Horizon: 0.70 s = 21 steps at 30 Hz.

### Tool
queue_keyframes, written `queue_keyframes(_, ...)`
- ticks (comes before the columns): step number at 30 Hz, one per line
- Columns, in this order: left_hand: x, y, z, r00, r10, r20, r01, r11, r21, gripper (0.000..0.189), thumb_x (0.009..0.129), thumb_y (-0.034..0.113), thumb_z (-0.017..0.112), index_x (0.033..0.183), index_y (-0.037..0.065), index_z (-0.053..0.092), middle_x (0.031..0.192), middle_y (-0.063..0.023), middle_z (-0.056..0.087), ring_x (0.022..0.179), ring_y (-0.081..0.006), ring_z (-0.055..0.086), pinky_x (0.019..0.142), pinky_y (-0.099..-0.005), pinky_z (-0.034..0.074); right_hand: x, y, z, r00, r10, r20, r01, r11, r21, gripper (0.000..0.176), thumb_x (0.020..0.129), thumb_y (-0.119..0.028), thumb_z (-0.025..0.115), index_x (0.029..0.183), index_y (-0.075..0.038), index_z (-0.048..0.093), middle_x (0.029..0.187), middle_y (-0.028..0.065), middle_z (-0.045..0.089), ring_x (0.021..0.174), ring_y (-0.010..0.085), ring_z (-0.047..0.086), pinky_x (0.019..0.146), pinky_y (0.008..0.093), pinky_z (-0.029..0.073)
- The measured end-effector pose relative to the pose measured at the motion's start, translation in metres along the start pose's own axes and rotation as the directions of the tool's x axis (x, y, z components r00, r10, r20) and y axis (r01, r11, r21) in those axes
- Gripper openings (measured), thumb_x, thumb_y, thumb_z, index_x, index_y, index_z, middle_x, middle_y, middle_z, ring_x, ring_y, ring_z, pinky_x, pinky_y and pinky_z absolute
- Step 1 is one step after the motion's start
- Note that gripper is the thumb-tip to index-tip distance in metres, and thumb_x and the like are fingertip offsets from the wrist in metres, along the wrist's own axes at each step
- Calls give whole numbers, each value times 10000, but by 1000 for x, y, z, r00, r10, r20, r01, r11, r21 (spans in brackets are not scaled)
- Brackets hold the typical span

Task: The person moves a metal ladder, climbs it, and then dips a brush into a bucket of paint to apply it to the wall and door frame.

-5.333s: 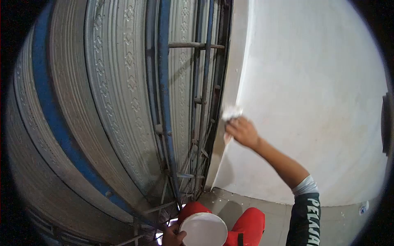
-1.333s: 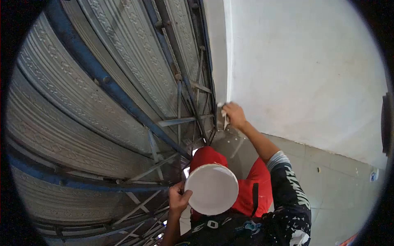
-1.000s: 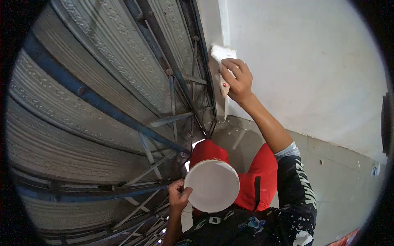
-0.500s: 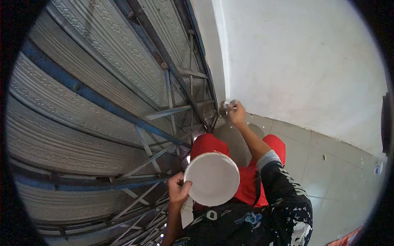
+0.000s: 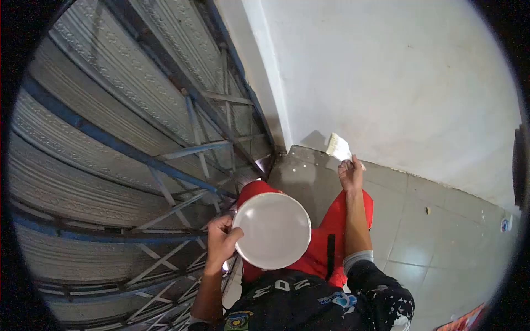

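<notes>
My left hand (image 5: 221, 241) grips the rim of a round container of white paint (image 5: 271, 230), held in front of my body above my red trousers (image 5: 331, 237). My right hand (image 5: 350, 174) holds a paint-covered brush (image 5: 338, 147), bristles pointing up and left, off the wall and over the floor tiles. The brush hovers near the foot of the white wall (image 5: 397, 83), close to the corner where it meets the metal shutter.
A grey embossed roller shutter (image 5: 99, 110) with blue bars and a folding metal grille (image 5: 199, 143) fills the left side. Grey floor tiles (image 5: 419, 231) with white paint specks lie to the right. A dark fitting (image 5: 519, 165) sits on the wall at the far right edge.
My right hand pulled the brush away from the bottom corner of the wall and moved right, over the floor. The view turned down and to the right. The paint container stayed in my left hand.
</notes>
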State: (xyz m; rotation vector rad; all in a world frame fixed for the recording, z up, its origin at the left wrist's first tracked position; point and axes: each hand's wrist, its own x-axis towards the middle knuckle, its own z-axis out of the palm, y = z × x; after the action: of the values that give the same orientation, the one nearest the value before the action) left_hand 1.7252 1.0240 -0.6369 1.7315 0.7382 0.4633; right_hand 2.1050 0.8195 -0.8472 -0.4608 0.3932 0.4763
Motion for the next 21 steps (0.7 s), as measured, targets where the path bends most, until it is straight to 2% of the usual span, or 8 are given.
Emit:
queue_keyframes(3, 15, 19, 23, 1000, -27, 9, 27, 999, -42, 186, 699, 19, 642, 599, 35, 486, 574, 57, 452, 545, -36, 392, 487, -253, 291, -13, -24, 3, 989, -4, 148, -2, 999, 43, 162, 974, -240, 653, 980, -84, 607, 830, 10, 610, 722, 140, 581, 679, 293, 498)
queue_keyframes(6, 38, 15, 47, 998, 54, 22, -55, 998, 16, 180, 711, 42, 640, 617, 19, 488, 570, 37, 453, 541, -46, 391, 476, -260, 296, -31, -32, 1, 973, -32, 228, 15, 997, 78, 93, 982, -199, 644, 1004, -112, 619, 855, -10, 654, 704, 102, 598, 605, 256, 452)
queue_keyframes(11, 85, -30, 95, 995, 67, 76, -80, 980, 180, 230, 747, 119, 641, 629, -24, 504, 553, -47, 501, 499, -106, 484, 465, -314, 374, -113, -34, 6, 986, -125, 111, 111, 986, 128, 122, 1009, -183, 592, 980, -71, 631, 830, 0, 606, 730, 115, 523, 727, 295, 444)
queue_keyframes(13, 103, -35, 124, 961, -183, 206, 86, 909, 408, 276, 779, 190, 627, 648, -49, 583, 572, -131, 609, 529, -220, 642, 526, -381, 500, -154, -38, 20, 989, -149, 9, 145, 969, 198, 124, 1008, -158, 577, 997, -47, 631, 885, 37, 629, 785, 135, 536, 779, 326, 451)
queue_keyframes(15, 125, -64, 147, 916, -226, 331, -2, 824, 567, 364, 811, 264, 588, 710, -80, 648, 610, -197, 660, 617, -320, 712, 638, -424, 567, -173, -44, -19, 983, -95, 158, 38, 943, 330, 177, 993, -141, 556, 1109, -30, 631, 984, 86, 672, 889, 188, 615, 861, 356, 463)
queue_keyframes(17, 148, -141, 164, 917, 24, 398, -283, 743, 606, 405, 819, 286, 560, 743, -96, 670, 565, -193, 646, 602, -336, 705, 658, -436, 569, -203, -45, -24, 983, -91, 161, 30, 937, 349, 185, 987, -151, 550, 1096, -22, 628, 997, 98, 674, 895, 202, 619, 854, 357, 472)
queue_keyframes(19, 155, -131, 174, 797, -371, 475, -53, 742, 669, 395, 810, 258, 561, 796, -124, 664, 619, -228, 661, 628, -346, 715, 676, -436, 573, -233, -46, -18, 982, -90, 164, 26, 933, 360, 195, 982, -160, 544, 1083, -14, 624, 1010, 110, 676, 900, 216, 623, 846, 358, 480)
queue_keyframes(21, 160, -175, 176, 792, -375, 482, -36, 759, 650, 414, 824, 253, 547, 879, -143, 658, 728, -275, 686, 644, -334, 724, 633, -464, 573, -251, -46, 0, 1000, 26, -4, -22, 910, 414, 203, 977, -195, 550, 1012, -4, 610, 1001, 122, 662, 863, 237, 618, 813, 368, 497)
